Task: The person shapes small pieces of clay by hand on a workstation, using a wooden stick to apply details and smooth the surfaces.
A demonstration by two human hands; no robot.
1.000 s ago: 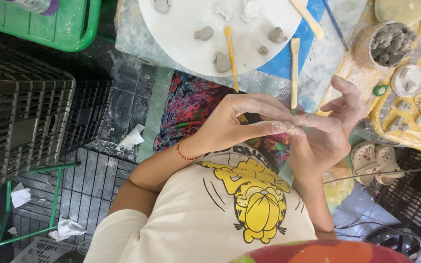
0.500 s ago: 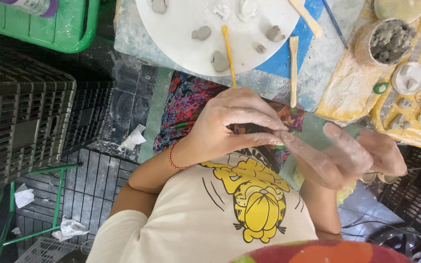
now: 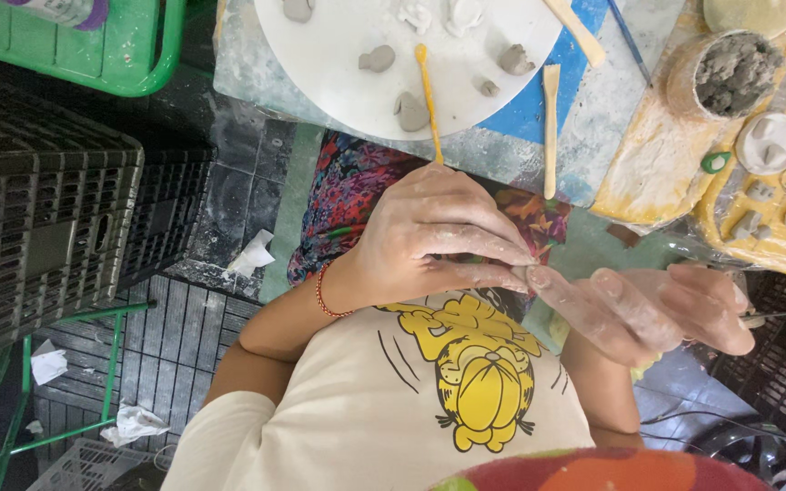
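Pinching a small clay piece point(image 3: 518, 273) in my left hand point(image 3: 429, 241); right hand point(image 3: 657, 309) open; several shaped pieces point(image 3: 377, 60) done on white board point(image 3: 338, 36).

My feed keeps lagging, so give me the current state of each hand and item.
Left hand: fingers curled, fingertips pinching a small clay bit.
Right hand: open, clay-smeared, fingertips meeting the left's.
White round board: flat, carrying clay pieces.
Yellow tool: lying on board.
Clay cup: full.

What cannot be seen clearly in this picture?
- Head view: whatever the left hand pinches is hidden under its fingers.
- The right hand is motion-blurred; its grip cannot be told.
- The green tray and white round board are cut off by the top edge.
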